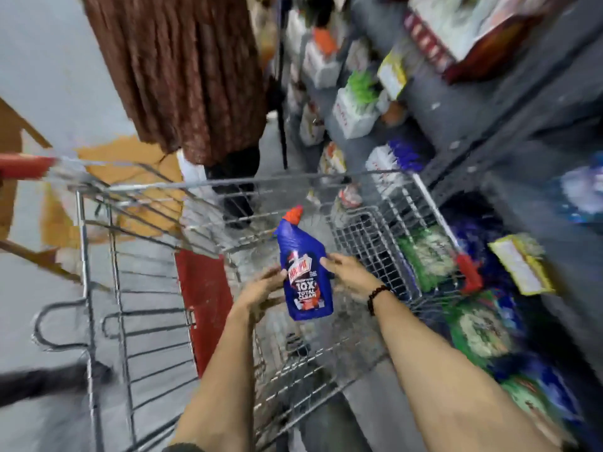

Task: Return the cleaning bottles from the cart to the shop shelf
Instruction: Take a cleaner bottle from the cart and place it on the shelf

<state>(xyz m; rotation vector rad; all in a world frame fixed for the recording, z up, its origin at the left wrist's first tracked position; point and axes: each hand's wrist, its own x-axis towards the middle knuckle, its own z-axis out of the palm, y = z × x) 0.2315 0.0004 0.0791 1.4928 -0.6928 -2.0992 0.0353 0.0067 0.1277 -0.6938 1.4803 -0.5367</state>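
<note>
You've got the blue bottle (306, 272) up over the cart (368, 243), left hand (261, 291) and right hand (349, 272) clasping its sides; shelf (509, 132) waits right, not yet reached. Cart looks otherwise empty.

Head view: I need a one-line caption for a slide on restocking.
Both hands, left hand and right hand, hold a blue cleaning bottle over the wire cart beside the shop shelf.

Grey floor (42, 76) with flattened brown cardboard (130, 164), dark metal shelving (489, 132) full of goods at right.
</note>
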